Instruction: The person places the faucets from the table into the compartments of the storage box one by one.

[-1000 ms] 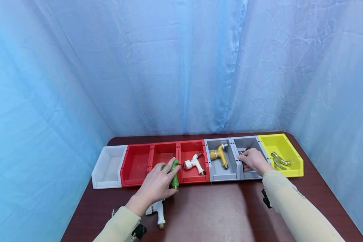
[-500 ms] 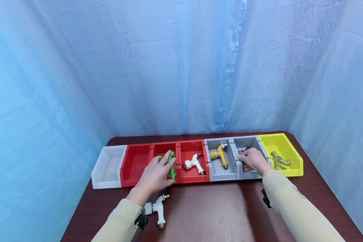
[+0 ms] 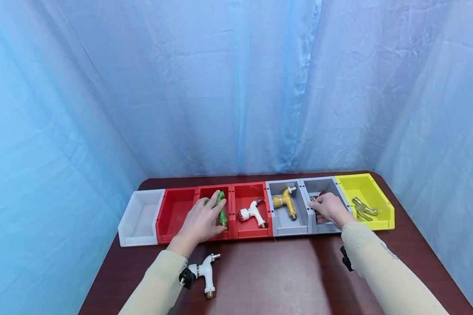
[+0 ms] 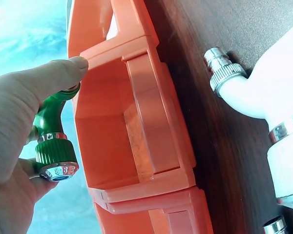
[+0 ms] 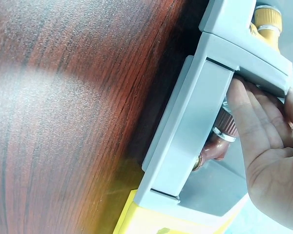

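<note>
My left hand (image 3: 202, 216) grips a green tap (image 3: 222, 215) over the middle red bin (image 3: 214, 192). In the left wrist view the thumb lies across the tap's upper end, and its ribbed green collar (image 4: 56, 152) points away from the palm. My right hand (image 3: 331, 208) reaches to the right grey bin (image 3: 319, 180), pinching its left wall between thumb and fingers. Inside that bin, beside the fingers, lies a brownish-red tap (image 5: 216, 146), mostly hidden by the hand in the head view. A white tap (image 3: 208, 275) lies on the table near the left forearm.
In the right red bin sits a white tap with a red knob (image 3: 254, 214). The left grey bin holds a yellow tap (image 3: 287, 202); a brass-coloured tap (image 3: 364, 208) is in the yellow bin (image 3: 372, 183). A white bin (image 3: 142, 218) ends the row at left. Curtains hang behind.
My left hand has carried the green tap forward and slightly left, from the red bin's front edge to over its inside. The right hand stays where it was.
</note>
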Demonstrator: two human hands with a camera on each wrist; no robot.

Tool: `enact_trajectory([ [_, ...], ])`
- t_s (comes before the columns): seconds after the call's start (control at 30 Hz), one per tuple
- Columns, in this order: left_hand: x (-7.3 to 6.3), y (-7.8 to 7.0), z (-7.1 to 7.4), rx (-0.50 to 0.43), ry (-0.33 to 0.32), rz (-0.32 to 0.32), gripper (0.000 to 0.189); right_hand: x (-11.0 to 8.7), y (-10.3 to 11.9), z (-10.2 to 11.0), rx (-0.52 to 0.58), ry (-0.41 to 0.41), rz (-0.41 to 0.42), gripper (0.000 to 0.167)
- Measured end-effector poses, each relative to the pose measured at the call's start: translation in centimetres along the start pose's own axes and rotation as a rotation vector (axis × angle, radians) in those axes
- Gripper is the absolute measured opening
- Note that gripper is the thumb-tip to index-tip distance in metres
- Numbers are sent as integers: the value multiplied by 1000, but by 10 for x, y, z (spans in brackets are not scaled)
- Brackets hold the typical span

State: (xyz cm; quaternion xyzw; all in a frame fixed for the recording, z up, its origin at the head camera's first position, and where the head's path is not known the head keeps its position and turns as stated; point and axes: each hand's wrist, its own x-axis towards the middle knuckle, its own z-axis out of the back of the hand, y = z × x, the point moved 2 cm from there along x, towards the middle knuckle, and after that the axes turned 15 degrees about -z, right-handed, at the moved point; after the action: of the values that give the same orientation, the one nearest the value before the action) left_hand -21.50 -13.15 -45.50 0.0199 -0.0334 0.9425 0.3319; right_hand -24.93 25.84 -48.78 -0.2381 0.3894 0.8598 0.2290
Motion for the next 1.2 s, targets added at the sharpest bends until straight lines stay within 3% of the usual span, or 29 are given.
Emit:
enact_trajectory([
  [0.8,16,17,-9,-77,59,59,97,2,-1,-2,-5,-6,-2,27],
  [1.2,24,18,-10,-85,92,54,92,1,-1,-2,8,-5,-7,27],
])
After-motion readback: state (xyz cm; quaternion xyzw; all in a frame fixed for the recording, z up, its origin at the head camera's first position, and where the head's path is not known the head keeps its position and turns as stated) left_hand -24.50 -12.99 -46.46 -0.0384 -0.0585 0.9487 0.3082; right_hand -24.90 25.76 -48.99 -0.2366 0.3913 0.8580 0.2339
